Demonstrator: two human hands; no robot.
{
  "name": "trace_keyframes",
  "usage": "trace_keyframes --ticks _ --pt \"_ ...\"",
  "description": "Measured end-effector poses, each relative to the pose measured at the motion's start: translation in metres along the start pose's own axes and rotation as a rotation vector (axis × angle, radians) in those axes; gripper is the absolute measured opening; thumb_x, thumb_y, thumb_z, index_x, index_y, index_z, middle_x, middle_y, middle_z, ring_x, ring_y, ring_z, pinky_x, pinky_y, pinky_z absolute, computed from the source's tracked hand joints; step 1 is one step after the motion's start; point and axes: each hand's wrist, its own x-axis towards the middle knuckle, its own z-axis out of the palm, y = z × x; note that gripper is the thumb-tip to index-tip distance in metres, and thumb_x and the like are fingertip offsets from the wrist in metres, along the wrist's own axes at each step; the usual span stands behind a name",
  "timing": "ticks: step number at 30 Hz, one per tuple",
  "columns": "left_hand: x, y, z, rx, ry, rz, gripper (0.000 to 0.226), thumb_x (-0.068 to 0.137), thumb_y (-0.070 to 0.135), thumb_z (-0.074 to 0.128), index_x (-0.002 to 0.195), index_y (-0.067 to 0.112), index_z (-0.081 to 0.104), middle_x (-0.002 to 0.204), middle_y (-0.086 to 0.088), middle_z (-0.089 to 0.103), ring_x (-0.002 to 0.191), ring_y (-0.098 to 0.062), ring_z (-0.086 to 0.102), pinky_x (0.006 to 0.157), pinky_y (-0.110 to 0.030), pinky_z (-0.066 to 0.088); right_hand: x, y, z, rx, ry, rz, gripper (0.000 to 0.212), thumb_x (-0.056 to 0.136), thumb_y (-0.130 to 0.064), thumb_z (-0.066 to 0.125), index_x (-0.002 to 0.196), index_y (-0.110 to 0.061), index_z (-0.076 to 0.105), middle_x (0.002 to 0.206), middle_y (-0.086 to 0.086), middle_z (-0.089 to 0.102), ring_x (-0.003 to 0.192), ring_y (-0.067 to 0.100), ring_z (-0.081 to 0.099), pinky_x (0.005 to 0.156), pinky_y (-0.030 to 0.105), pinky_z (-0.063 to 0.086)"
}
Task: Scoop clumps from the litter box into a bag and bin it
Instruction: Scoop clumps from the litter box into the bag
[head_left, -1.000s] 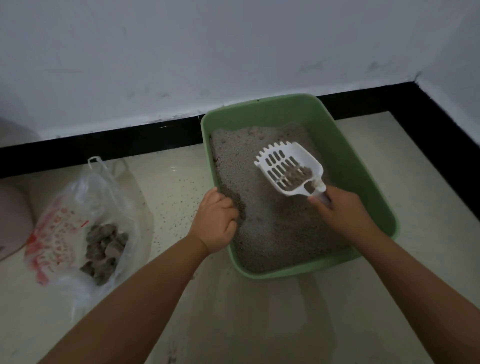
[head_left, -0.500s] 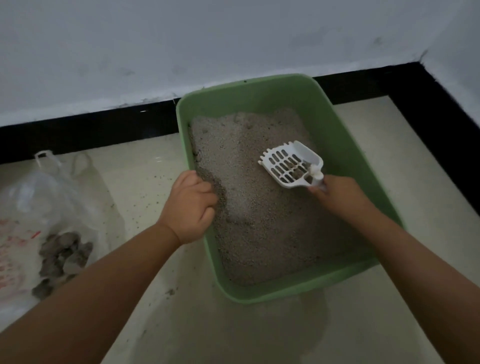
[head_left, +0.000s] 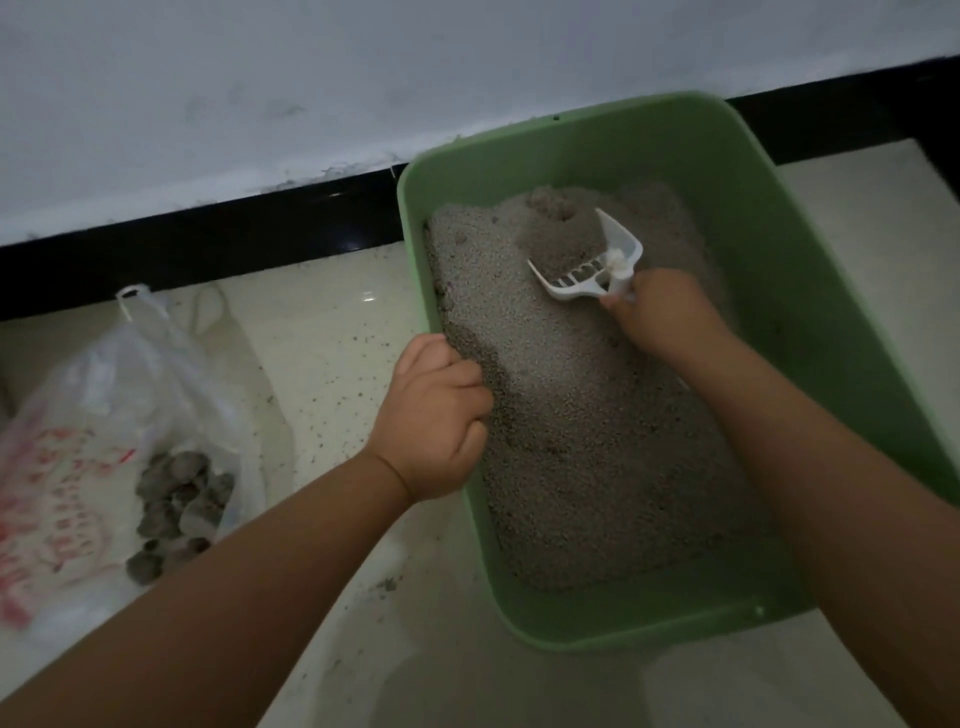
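The right hand is clenched around the handle of the white scoop, its slotted bowl dug into the litter toward the far end of the green litter box. The left hand grips the box's near rim. The scoop looks light and stiff; the loose grains should sift through. Clumps already lie in the soft plastic bag on the floor, well left of both hands.
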Motion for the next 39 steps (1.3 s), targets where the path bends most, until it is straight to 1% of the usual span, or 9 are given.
trace_keyframes --ticks 4,9,18,26,28,32,34,36,39 --pt "0.000 0.000 0.000 0.016 -0.014 -0.010 0.030 0.067 0.016 0.034 0.049 0.005 0.055 0.053 -0.008 0.046 0.068 -0.018 0.030 0.085 -0.029 0.027 0.011 -0.010 0.014 0.174 0.056 0.052 0.036 0.098 -0.025 0.037 0.120 -0.001 0.055 0.103 0.025 0.060 0.085 0.033 0.054 0.055 0.029 0.033" --pt "0.000 0.000 -0.002 0.044 -0.027 -0.009 0.030 0.068 0.016 0.034 0.049 0.006 0.056 0.052 -0.008 0.047 0.068 -0.018 0.030 0.085 -0.029 0.027 0.006 -0.003 0.032 0.298 0.163 0.038 0.034 0.095 -0.024 0.046 0.108 0.005 0.059 0.106 0.024 0.062 0.090 0.030 0.058 0.068 0.027 0.033" --pt "0.003 0.005 -0.011 0.164 -0.083 -0.023 0.033 0.066 0.020 0.033 0.046 0.008 0.056 0.048 -0.004 0.045 0.061 -0.021 0.041 0.080 -0.030 0.028 -0.028 0.021 0.015 0.361 0.343 -0.015 0.032 0.094 -0.023 0.048 0.098 0.008 0.057 0.096 0.025 0.061 0.075 0.021 0.044 0.054 0.021 0.016" --pt "0.006 0.014 -0.021 0.192 -0.226 -0.037 0.037 0.067 0.021 0.031 0.043 0.010 0.058 0.045 -0.002 0.046 0.052 -0.024 0.051 0.079 -0.031 0.030 -0.085 0.039 0.004 0.286 0.280 -0.062 0.030 0.093 -0.022 0.049 0.099 0.006 0.058 0.096 0.023 0.062 0.079 0.023 0.049 0.069 0.028 0.034" --pt "0.011 0.021 -0.027 0.188 -0.347 -0.047 0.052 0.068 0.030 0.019 0.055 0.007 0.065 0.054 -0.002 0.048 0.065 -0.024 0.049 0.092 -0.036 0.033 -0.096 0.043 -0.002 0.257 0.269 -0.070 0.031 0.093 -0.022 0.049 0.102 0.005 0.059 0.093 0.021 0.062 0.082 0.026 0.054 0.069 0.030 0.036" --pt "0.009 0.032 -0.040 0.192 -0.566 -0.184 0.085 0.057 0.041 -0.003 0.088 0.011 0.070 0.082 -0.004 0.056 0.095 -0.020 0.044 0.112 -0.032 0.006 -0.110 0.046 -0.010 0.273 0.285 -0.033 0.033 0.094 -0.023 0.049 0.104 0.006 0.059 0.089 0.020 0.060 0.087 0.030 0.057 0.065 0.025 0.028" --pt "-0.002 0.041 -0.037 0.179 -0.472 -0.128 0.063 0.065 0.035 0.012 0.066 0.007 0.068 0.065 -0.006 0.056 0.076 -0.023 0.047 0.105 -0.047 0.029 -0.113 0.047 -0.009 0.222 0.256 -0.046 0.033 0.093 -0.024 0.049 0.107 0.004 0.059 0.100 0.023 0.064 0.094 0.032 0.059 0.070 0.030 0.038" --pt "-0.016 0.052 -0.037 0.175 -0.336 -0.083 0.037 0.066 0.023 0.030 0.044 0.010 0.057 0.047 -0.002 0.048 0.054 -0.019 0.044 0.080 -0.050 0.051 -0.117 0.048 -0.005 0.231 0.248 -0.041 0.034 0.093 -0.024 0.050 0.111 0.003 0.059 0.102 0.022 0.065 0.095 0.032 0.060 0.077 0.032 0.043" --pt "-0.035 0.067 -0.036 0.143 -0.285 -0.083 0.030 0.063 0.020 0.034 0.041 0.012 0.054 0.045 0.001 0.046 0.048 -0.020 0.050 0.079 -0.050 0.050 -0.122 0.050 0.001 0.237 0.233 -0.024 0.028 0.092 -0.025 0.051 0.101 0.000 0.061 0.091 0.020 0.064 0.087 0.032 0.059 0.073 0.033 0.043"
